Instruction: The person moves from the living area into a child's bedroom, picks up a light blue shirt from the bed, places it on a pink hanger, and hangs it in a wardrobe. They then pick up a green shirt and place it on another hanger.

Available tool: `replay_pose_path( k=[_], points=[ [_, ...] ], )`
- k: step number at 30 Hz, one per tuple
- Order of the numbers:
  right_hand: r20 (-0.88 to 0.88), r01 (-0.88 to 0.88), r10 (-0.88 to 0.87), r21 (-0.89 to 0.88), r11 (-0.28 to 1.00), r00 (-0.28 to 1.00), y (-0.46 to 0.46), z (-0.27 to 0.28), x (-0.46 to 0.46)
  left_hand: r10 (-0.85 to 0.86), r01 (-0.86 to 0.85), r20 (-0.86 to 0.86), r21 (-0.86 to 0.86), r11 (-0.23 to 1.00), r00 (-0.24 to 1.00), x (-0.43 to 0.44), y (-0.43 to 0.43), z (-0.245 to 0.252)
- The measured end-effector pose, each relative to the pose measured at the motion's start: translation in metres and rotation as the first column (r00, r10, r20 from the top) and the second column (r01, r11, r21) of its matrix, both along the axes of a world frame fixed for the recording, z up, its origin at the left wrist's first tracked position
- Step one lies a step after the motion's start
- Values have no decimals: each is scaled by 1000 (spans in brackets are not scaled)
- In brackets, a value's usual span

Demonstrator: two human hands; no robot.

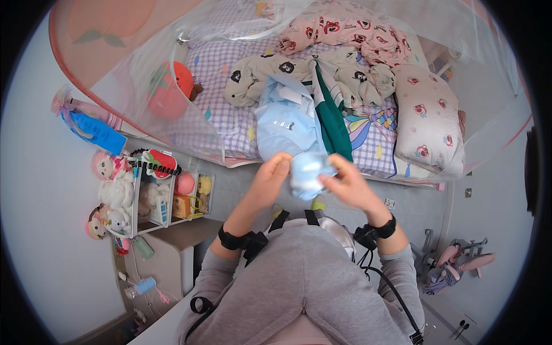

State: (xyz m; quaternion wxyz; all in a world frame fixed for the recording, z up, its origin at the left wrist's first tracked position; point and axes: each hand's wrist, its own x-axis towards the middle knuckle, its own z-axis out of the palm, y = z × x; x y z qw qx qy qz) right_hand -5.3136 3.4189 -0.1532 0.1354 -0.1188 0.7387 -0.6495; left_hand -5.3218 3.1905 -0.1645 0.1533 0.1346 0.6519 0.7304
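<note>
My left hand (272, 176) and my right hand (348, 181) hold the near end of a light blue garment (286, 127), just off the bed's front edge. The held part is bunched between my fingers and blurred. The rest of the garment lies on the bed, with a small dark print and white cloth showing near its far end. Against its right side rests a dark green and white garment (334, 120). Behind both is a crumpled cream blanket (250, 77) with dark cartoon faces.
A purple gingham sheet (215, 86) covers the bed, with a pillow (424, 116) at the right and a red plush toy (170, 92) at the left. Mosquito netting (129, 108) hangs around it. Left stands a white toy rack (170, 222); a pink and grey chair (457, 261) is right.
</note>
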Motion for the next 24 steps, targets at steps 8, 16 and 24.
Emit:
replay_pose_path(
  k=[8, 16, 24],
  points=[
    [174, 751, -757, -385, 536, 629, 254, -45, -45, 367, -353, 265, -99, 930, 892, -23, -33, -53],
    [237, 939, -932, -275, 205, 273, 379, -148, -53, 402, -358, 423, -183, 915, 812, -16, -19, -94],
    [308, 928, -899, -303, 216, 310, 412, -187, -60, 438, -375, 443, -225, 899, 782, -27, -5, -108]
  ],
)
